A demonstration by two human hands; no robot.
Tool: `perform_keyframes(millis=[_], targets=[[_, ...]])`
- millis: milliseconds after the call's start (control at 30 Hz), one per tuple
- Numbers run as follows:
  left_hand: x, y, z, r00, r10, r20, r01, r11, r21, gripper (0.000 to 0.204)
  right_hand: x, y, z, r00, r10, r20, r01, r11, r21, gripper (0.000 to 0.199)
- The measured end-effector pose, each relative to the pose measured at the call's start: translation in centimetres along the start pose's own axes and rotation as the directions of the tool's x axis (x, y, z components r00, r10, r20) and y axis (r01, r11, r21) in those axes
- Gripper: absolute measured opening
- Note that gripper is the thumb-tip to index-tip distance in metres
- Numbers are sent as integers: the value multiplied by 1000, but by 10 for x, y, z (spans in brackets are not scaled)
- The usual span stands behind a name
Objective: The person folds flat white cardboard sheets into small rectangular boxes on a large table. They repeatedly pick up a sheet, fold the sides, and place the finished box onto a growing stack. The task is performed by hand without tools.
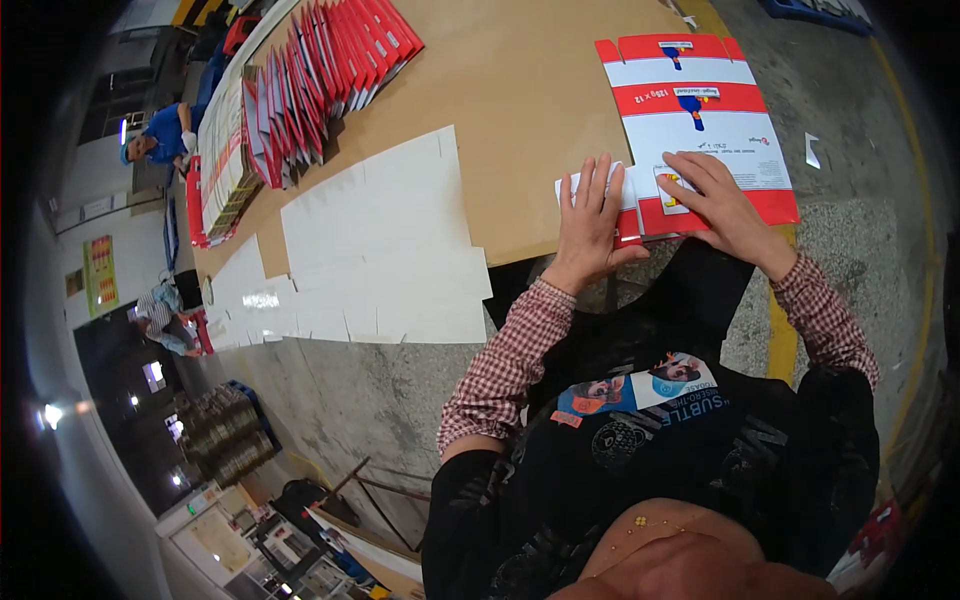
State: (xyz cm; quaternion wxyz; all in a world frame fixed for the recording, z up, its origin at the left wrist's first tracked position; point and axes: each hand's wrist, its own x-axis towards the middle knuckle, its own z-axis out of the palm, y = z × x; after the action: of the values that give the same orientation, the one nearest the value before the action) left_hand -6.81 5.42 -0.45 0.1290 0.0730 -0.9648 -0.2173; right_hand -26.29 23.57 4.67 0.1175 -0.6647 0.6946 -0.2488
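Observation:
A flat red-and-white printed carton blank (735,125) lies at the right end of the table, close to my body. My left hand (588,225) rests palm down on its left part, fingers stretched over a small folded white-and-red panel (630,205). My right hand (728,210) lies flat on the lower middle of the blank, its fingers apart near a small printed picture. Both hands press on the cardboard and grip nothing. What lies under the palms is hidden.
White unprinted cardboard blanks (385,235) lie on the brown table (500,70) to the left. Behind them stands a long row of red folded cartons (335,70). A person in blue (165,130) is at the far left, another person (160,318) lower down. Stacked goods (225,435) stand on the floor.

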Motion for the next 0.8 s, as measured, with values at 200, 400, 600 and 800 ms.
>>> perform_keyframes(millis=[200, 400, 600, 800], targets=[[10, -5, 6, 996, -7, 93, -5, 991, 136, 107, -6, 5, 13, 997, -8, 75, 12, 999, -46, 80], [16, 7, 5, 990, -38, 132, 7, 973, 230, 88, -11, 9, 28, 996, -1, 87, 14, 990, -141, 74], [15, 10, 7, 993, -57, 108, 31, 974, 225, 69, -17, 20, 15, 995, -24, 92, 42, 979, -198, 56], [15, 10, 10, 988, -147, -46, 151, 982, 111, 49, -109, 50, 3, 282, 958, -55, 155, 11, 988, 49]])
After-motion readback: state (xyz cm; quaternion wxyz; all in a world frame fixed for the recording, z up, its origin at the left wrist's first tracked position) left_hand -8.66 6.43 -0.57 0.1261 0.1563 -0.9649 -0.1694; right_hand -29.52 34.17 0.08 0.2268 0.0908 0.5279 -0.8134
